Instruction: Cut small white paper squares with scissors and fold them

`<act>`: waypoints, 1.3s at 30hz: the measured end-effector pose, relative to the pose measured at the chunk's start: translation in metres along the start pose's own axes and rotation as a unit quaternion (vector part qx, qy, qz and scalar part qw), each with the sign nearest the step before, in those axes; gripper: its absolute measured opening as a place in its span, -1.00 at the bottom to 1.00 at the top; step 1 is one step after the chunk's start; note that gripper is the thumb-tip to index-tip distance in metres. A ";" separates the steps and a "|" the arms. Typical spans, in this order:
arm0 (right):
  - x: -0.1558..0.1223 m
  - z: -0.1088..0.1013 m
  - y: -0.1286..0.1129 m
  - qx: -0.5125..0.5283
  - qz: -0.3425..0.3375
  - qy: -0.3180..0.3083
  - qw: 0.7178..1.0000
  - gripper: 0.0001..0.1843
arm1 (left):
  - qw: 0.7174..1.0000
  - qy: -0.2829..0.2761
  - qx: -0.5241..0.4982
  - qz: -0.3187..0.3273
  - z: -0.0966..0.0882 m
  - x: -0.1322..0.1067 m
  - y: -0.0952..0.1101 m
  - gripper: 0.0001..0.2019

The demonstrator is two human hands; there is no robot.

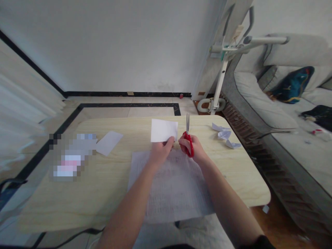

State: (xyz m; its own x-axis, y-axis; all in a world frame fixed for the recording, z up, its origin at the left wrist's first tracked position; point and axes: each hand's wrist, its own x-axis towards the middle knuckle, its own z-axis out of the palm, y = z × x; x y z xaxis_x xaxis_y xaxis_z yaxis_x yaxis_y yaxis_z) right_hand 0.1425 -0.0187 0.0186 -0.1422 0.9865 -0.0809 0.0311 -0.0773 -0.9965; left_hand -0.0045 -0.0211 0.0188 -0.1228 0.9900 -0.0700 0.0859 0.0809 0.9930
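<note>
My left hand (160,152) pinches the lower edge of a small white paper rectangle (163,130), holding it upright above the wooden table (103,193). My right hand (193,148) grips red-handled scissors (188,136), blades pointing up and away, just right of the paper. Both hands hover over a large printed sheet (173,193) lying flat on the table.
A loose white slip (109,142) lies to the left beside a blurred-out patch. Paper offcuts (225,135) sit at the table's right corner. A grey sofa (285,114) with a blue cushion stands right, a white folded frame (220,79) behind.
</note>
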 end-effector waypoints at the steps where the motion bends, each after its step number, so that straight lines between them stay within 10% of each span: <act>1: 0.001 0.000 0.000 0.005 0.002 0.007 1.000 -0.72 | 1.000 0.002 -0.008 -0.008 0.000 0.001 0.001 -0.76; 28: -0.008 0.014 0.003 -0.413 -0.098 0.071 0.903 -0.81 | 0.995 0.067 -0.056 -0.048 0.005 0.000 0.013 -0.73; 39: -0.004 0.013 0.006 -0.423 -0.086 0.083 0.898 -0.82 | 0.996 0.048 -0.041 -0.056 0.003 -0.001 0.013 -0.69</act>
State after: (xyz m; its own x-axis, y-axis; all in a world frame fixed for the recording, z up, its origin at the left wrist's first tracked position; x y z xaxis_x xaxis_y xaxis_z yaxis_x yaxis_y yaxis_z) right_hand 0.1306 -0.0254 0.0132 -0.0688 0.9867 0.1474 0.7734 0.1461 -0.6169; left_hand -0.0007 -0.0205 0.0311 -0.2206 0.9595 -0.1750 -0.0143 0.1762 0.9842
